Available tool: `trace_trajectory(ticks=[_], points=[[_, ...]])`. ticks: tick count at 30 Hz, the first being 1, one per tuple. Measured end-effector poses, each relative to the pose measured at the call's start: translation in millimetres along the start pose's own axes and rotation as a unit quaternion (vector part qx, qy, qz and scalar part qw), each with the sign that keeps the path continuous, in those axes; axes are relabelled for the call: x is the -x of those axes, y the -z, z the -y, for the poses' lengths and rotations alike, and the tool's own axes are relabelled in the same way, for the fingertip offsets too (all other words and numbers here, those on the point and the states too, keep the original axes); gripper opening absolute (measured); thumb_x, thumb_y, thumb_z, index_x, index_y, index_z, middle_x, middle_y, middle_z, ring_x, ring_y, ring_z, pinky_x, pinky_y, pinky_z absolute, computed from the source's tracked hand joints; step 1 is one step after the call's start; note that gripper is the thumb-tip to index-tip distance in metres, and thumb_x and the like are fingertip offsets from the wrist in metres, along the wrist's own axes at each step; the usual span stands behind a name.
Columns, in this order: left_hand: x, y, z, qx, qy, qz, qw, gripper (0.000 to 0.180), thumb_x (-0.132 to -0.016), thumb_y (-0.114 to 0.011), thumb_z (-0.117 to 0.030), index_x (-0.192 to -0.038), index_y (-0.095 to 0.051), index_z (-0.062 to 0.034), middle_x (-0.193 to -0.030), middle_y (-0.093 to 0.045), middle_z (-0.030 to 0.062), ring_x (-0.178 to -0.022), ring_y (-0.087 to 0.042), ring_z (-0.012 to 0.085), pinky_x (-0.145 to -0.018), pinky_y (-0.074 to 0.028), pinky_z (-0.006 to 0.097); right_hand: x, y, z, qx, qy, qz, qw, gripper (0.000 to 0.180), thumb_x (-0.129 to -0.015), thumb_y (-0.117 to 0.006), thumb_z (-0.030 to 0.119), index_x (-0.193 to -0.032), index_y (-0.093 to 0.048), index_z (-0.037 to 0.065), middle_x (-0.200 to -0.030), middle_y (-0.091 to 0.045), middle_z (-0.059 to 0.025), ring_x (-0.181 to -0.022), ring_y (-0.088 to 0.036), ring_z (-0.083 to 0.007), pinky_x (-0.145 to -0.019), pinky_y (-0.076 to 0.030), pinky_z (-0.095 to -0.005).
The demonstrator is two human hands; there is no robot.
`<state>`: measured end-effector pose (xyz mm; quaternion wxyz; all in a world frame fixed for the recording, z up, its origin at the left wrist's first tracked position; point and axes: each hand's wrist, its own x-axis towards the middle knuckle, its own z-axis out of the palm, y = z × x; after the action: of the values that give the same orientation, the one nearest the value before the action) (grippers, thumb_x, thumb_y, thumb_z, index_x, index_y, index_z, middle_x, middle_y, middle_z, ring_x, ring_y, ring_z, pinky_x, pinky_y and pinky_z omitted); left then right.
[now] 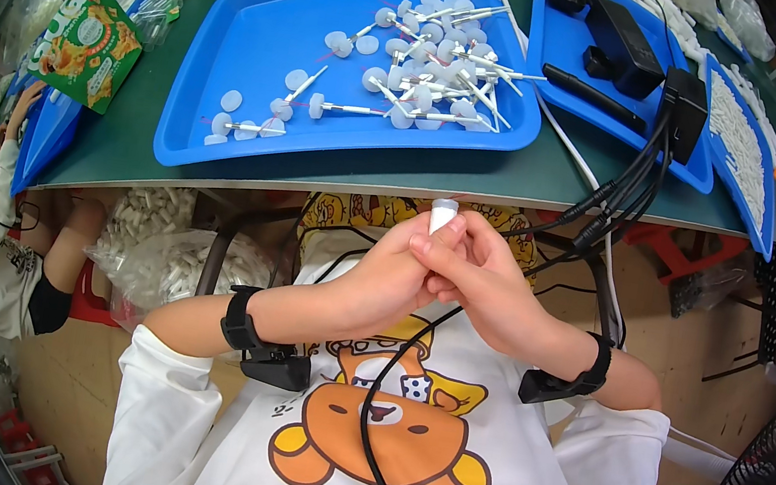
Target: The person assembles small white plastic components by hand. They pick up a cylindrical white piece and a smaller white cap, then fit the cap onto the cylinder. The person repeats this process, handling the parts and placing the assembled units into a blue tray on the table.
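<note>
My left hand (388, 273) and my right hand (496, 271) meet in front of my chest, just short of the table's near edge. Between them they grip a short white tube with a translucent end (444, 213), its top sticking up above the fingers. The tube's lower part is hidden by my fingers. Beyond the hands lies a wide blue tray (256, 52). Heaped toward its right side are several thin white stems with round translucent discs (428, 73), and a few more lie scattered at its left.
At the right, a second blue tray (563, 43) carries black power adapters (627, 52) and cables (620, 202). A further tray holds small white pieces (737, 154). A green snack bag (88, 45) stands at the left, near another seated person (0, 255). Bagged white parts (189, 263) sit below the table.
</note>
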<state>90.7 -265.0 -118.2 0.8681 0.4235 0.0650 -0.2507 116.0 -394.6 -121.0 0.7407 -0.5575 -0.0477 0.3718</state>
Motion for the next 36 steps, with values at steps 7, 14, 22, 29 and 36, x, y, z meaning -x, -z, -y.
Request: trace_trajectory(ticks=[7,14,22,29,36], points=[[-3,2,3,-0.034,0.001,-0.003,0.999,0.023,-0.099,-0.036,-0.031,-0.090,-0.045,-0.0116,-0.075,-0.044,-0.0042,-0.066,-0.043,0.0042,-0.064,-0.042,0.023,-2,-1,-3,-0.046,-0.027,0.004,0.999,0.033,-0.088,-0.061,0.029,-0.105,-0.044,0.007,-0.083,-0.050,0.0018,-0.067,-0.046,-0.0001,-0.061,-0.044,-0.0179],[-8,0,7,-0.032,-0.008,-0.036,0.999,0.023,-0.099,-0.037,-0.030,-0.095,-0.045,-0.0096,-0.080,-0.048,-0.0009,-0.070,-0.046,0.0053,-0.065,-0.043,0.024,-6,-3,2,0.009,-0.006,0.021,1.000,0.033,-0.090,-0.057,0.030,-0.106,-0.047,0.003,-0.092,-0.054,-0.0034,-0.076,-0.054,-0.0063,-0.064,-0.047,-0.0215],[-6,-5,1,-0.037,-0.003,-0.036,0.999,0.024,-0.099,-0.035,-0.029,-0.093,-0.045,-0.0082,-0.080,-0.048,0.0005,-0.069,-0.044,0.0063,-0.063,-0.040,0.023,-10,3,7,0.030,-0.034,0.043,0.998,0.037,-0.090,-0.054,0.035,-0.107,-0.047,0.002,-0.096,-0.056,-0.0059,-0.082,-0.058,-0.0105,-0.069,-0.050,-0.0259],[-5,-8,-6,-0.033,0.030,-0.048,0.998,0.025,-0.099,-0.036,-0.027,-0.090,-0.047,-0.0065,-0.078,-0.050,0.0016,-0.069,-0.046,0.0071,-0.063,-0.041,0.023,-7,-3,12,-0.010,-0.063,0.029,0.998,0.037,-0.090,-0.054,0.038,-0.101,-0.048,0.004,-0.090,-0.054,-0.0039,-0.076,-0.057,-0.0083,-0.066,-0.050,-0.0248],[-7,-10,-2,-0.020,0.006,-0.059,0.998,0.024,-0.098,-0.037,-0.027,-0.091,-0.048,-0.0067,-0.076,-0.050,0.0013,-0.066,-0.046,0.0075,-0.062,-0.042,0.024,-7,-5,13,0.017,-0.038,0.015,0.999,0.036,-0.088,-0.056,0.036,-0.099,-0.050,0.002,-0.088,-0.055,-0.0046,-0.076,-0.057,-0.0087,-0.065,-0.050,-0.0241]])
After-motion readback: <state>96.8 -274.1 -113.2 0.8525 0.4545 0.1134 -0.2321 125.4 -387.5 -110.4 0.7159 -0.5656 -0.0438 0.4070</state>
